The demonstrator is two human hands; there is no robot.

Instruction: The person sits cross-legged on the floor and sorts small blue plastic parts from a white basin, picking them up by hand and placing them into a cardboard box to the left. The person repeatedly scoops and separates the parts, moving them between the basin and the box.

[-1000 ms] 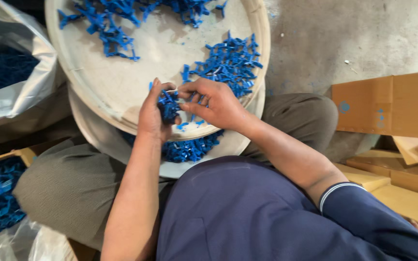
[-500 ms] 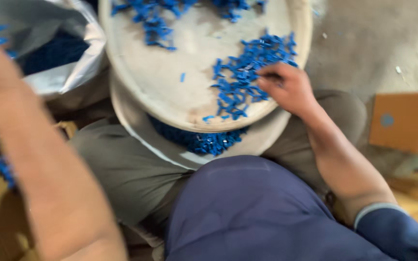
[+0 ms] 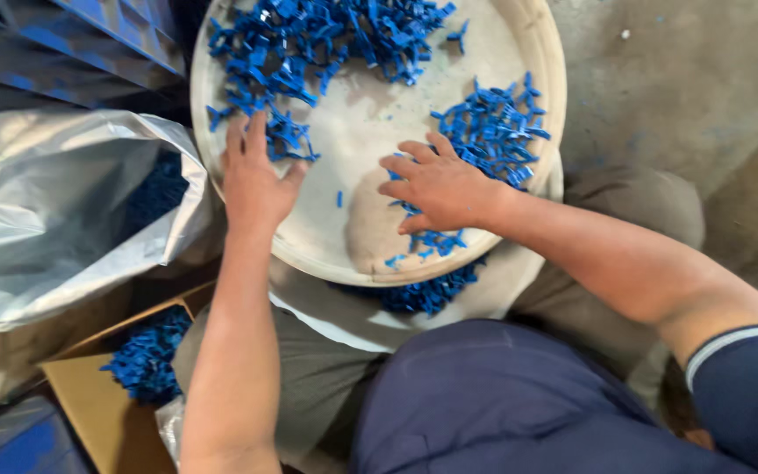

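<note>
resting flat now, both hands lie on the round pale tray [image 3: 528, 53] that sits across the person's lap. half a second ago the left arm was swung out well away from the tray toward the silver bag [image 3: 54, 237]; it has come back, and the left hand [image 3: 254, 180] presses its spread fingers against the near edge of the big heap of small blue plastic pieces [image 3: 326, 35] at the tray's far side. its grip is open, palm down, holding nothing. the right hand [image 3: 439, 189] has slid from the tray's right rim toward its middle, and it covers the inner edge of the smaller blue pile [image 3: 493, 132] (a few pieces peek out under the palm). its grip is loosely open too, fingers fanned, nothing pinched that i can see. judging from this, a fresh gathering of pieces is starting. below the tray a second dish [image 3: 519, 290] holds more blue pieces, and left of the tray a cardboard box [image 3: 89, 404] holds others.
</note>
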